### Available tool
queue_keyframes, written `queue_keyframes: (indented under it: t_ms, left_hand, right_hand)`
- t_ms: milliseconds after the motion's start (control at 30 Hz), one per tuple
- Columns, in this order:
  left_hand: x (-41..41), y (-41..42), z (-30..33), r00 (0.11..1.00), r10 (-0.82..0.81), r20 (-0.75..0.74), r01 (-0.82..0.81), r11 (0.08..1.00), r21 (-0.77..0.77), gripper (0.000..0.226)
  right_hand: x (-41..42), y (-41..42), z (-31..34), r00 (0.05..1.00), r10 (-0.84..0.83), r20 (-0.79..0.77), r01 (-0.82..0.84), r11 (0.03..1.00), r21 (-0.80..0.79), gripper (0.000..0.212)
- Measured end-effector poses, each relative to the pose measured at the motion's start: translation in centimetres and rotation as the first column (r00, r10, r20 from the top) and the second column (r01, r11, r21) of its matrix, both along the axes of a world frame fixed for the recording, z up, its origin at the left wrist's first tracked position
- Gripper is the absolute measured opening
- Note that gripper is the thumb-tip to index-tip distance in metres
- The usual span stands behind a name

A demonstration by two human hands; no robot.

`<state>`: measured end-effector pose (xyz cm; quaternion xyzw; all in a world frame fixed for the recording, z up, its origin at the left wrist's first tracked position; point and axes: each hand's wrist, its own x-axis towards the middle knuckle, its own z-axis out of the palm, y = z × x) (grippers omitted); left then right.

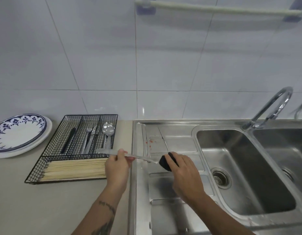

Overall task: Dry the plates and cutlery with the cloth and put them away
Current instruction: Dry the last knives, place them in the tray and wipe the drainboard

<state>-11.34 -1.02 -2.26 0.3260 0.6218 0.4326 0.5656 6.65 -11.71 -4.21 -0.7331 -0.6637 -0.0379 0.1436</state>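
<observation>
My left hand [116, 164] grips a long steel piece of cutlery [140, 157] by its handle, held level over the seam between counter and drainboard. My right hand [182, 170] is closed on a dark cloth [164, 162] wrapped around the far end of that cutlery, so its tip is hidden. To the left lies a black wire cutlery tray [45, 150] holding forks [90, 138], spoons [108, 131], a dark utensil and a bundle of wooden chopsticks [75, 169]. Two stacked plates [19, 133], the top one with a blue floral rim, rest at the far left.
A steel drainboard [174, 143] carries small red specks. The double sink [245, 167] with its drain lies to the right under a curved tap [272, 107]. A towel rail [223, 9] hangs on the tiled wall. Beige counter [45, 209] stretches in front.
</observation>
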Motion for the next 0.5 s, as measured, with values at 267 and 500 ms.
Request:
queue_keyframes:
  t_ms: [267, 500]
  left_hand:
    - [-5.0, 7.0, 0.4, 0.982, -0.114, -0.153, 0.097, 0.989, -0.110, 0.030]
    - [-9.9, 11.8, 2.2, 0.946, -0.089, -0.312, 0.030, 0.982, -0.189, 0.022]
  right_hand:
    - [-0.5, 3.7, -0.4, 0.998, 0.042, 0.037, -0.041, 0.999, -0.021, 0.084]
    - [-2.1, 6.0, -0.6, 0.999, 0.037, 0.022, -0.035, 0.996, -0.080, 0.101]
